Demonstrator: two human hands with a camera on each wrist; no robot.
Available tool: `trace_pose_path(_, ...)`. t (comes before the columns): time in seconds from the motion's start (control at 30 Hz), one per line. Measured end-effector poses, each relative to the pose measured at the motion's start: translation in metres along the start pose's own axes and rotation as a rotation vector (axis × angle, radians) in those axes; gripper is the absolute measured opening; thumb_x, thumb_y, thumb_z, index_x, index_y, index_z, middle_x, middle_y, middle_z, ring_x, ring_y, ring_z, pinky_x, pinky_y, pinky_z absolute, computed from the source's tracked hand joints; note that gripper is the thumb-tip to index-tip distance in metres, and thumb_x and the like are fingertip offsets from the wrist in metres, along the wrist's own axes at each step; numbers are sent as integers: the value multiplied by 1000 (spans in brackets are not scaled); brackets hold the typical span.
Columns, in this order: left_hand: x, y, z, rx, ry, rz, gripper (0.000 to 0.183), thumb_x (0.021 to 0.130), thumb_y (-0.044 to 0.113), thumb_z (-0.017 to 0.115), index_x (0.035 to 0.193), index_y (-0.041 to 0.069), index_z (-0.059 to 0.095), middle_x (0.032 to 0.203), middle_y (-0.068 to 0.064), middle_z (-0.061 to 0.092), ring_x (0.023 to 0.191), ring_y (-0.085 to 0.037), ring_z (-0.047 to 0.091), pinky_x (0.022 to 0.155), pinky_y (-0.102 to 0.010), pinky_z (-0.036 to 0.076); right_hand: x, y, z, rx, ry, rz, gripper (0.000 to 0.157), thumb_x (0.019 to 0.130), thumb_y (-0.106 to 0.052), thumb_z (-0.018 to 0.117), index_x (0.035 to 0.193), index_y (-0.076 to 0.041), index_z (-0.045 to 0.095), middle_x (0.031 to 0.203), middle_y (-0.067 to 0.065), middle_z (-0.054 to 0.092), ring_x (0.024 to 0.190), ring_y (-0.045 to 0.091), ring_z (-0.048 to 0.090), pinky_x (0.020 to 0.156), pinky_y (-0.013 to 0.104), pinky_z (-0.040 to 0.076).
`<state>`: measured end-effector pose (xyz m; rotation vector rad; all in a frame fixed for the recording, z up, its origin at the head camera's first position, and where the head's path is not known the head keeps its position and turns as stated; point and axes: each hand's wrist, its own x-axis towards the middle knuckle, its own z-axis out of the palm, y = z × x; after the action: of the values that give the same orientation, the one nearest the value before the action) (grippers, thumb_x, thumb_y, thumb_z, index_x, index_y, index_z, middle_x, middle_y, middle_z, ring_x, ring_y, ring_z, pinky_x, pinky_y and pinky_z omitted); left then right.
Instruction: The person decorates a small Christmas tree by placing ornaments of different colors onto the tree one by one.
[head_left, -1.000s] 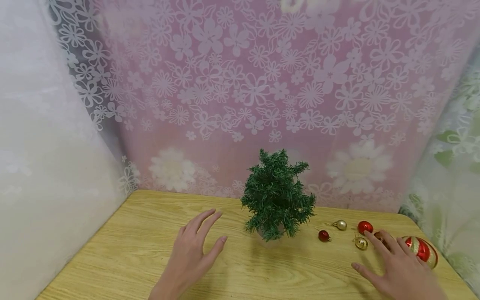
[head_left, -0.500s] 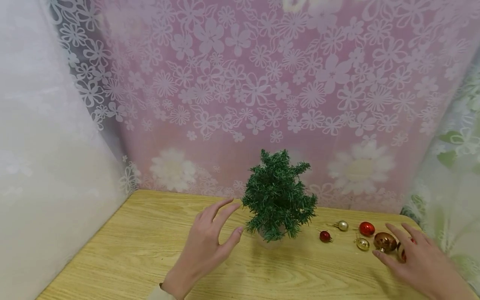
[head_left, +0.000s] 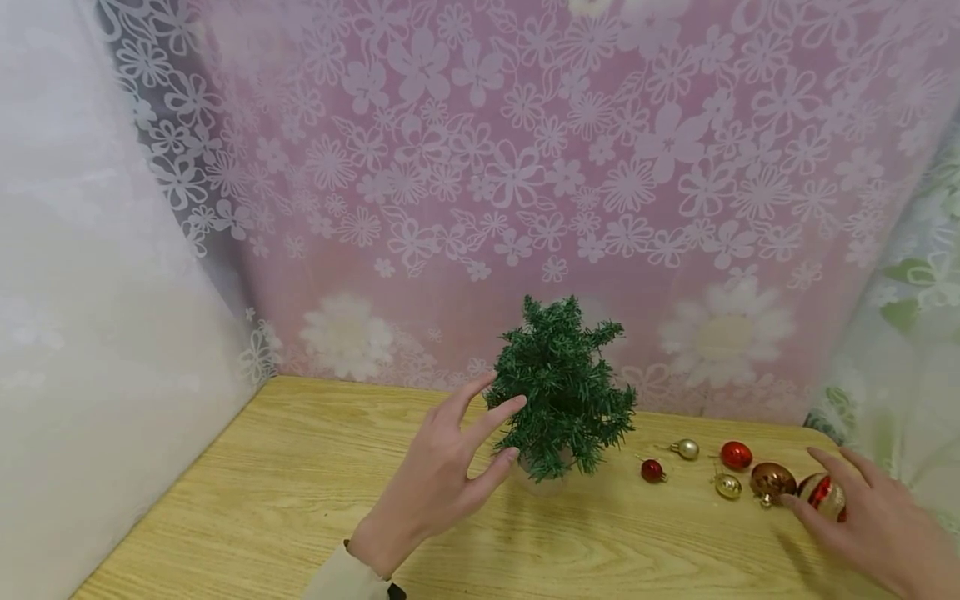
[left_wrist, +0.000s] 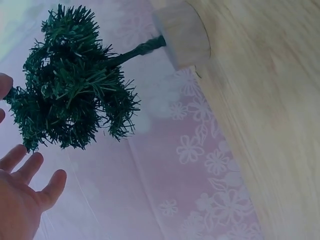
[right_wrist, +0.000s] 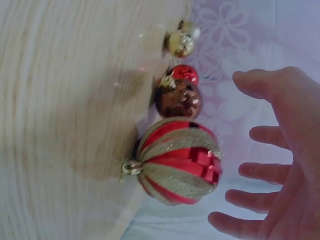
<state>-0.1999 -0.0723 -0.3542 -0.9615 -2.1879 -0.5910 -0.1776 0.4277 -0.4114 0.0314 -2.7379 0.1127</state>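
Observation:
A small green artificial Christmas tree (head_left: pixel 562 387) stands upright on the wooden table; its round pale base (left_wrist: pixel 182 35) shows in the left wrist view. My left hand (head_left: pixel 442 467) is at the tree's left side, fingers spread, with the fingertips overlapping its branches in the head view. On the right, my right hand (head_left: pixel 873 521) hovers over a large red-and-gold striped bauble (right_wrist: pixel 180 160), fingers apart and holding nothing. In the right wrist view a gap shows between the fingers and this bauble. A brown bauble (head_left: pixel 772 481) lies just left of it.
Smaller baubles lie between tree and right hand: dark red (head_left: pixel 652 471), silver (head_left: pixel 687 449), gold (head_left: pixel 727 486) and bright red (head_left: pixel 736 455). A pink flowered curtain (head_left: pixel 450 208) hangs behind the table (head_left: pixel 247 500), with pale sheets at both sides.
My left hand has moved right and up to the tree. My right hand has shifted right, from over the brown bauble to the striped one, uncovering the brown bauble.

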Motion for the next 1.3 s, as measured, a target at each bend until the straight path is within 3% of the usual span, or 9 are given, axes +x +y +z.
trace_pose_path(0.27, 14, 5, 9, 14, -11, -37, 54, 103, 42, 59, 154, 33, 45, 164, -11, 37, 146, -27, 45, 102, -55, 49, -1, 16, 6, 12, -21, 15, 92, 86, -47, 80, 144, 13, 41, 124, 49, 42, 86, 64, 55, 71, 74, 45)
trace_pose_path(0.43, 17, 9, 16, 64, -22, -56, 57, 103, 46, 58, 157, 36, 41, 166, -12, 32, 148, -28, 43, 101, -58, 48, 0, 21, 6, 34, -116, 59, 92, 90, -49, 75, 145, 15, 37, 126, 52, 36, 89, 69, 52, 72, 76, 45)
trace_pose_path(0.57, 17, 11, 20, 141, -36, -14, 60, 102, 48, 59, 157, 36, 40, 166, -16, 30, 148, -31, 40, 102, -59, 48, 1, 23, 8, 37, -174, 97, 86, 91, -46, 75, 139, 16, 40, 124, 52, 36, 94, 72, 49, 74, 75, 47)
trace_pose_path(0.77, 16, 11, 22, 211, -38, 29, 59, 101, 48, 61, 155, 36, 43, 167, -18, 27, 148, -33, 39, 105, -57, 47, 2, 27, 11, 41, -188, 122, 75, 94, -41, 73, 129, 19, 45, 118, 53, 40, 96, 71, 50, 72, 68, 53)
trace_pose_path(1.07, 10, 10, 26, 226, -36, 39, 52, 100, 45, 63, 150, 37, 51, 168, -19, 24, 144, -32, 44, 105, -56, 48, 3, 31, 16, 54, -222, 104, 70, 90, -38, 77, 121, 20, 52, 110, 53, 48, 87, 63, 56, 62, 57, 56)
trace_pose_path(1.3, 8, 9, 29, 215, -48, 31, 56, 98, 50, 64, 151, 35, 51, 169, -19, 20, 149, -33, 38, 104, -56, 49, 1, 29, 17, 67, -217, 95, 72, 86, -41, 81, 117, 19, 55, 101, 49, 52, 76, 51, 60, 58, 52, 55)
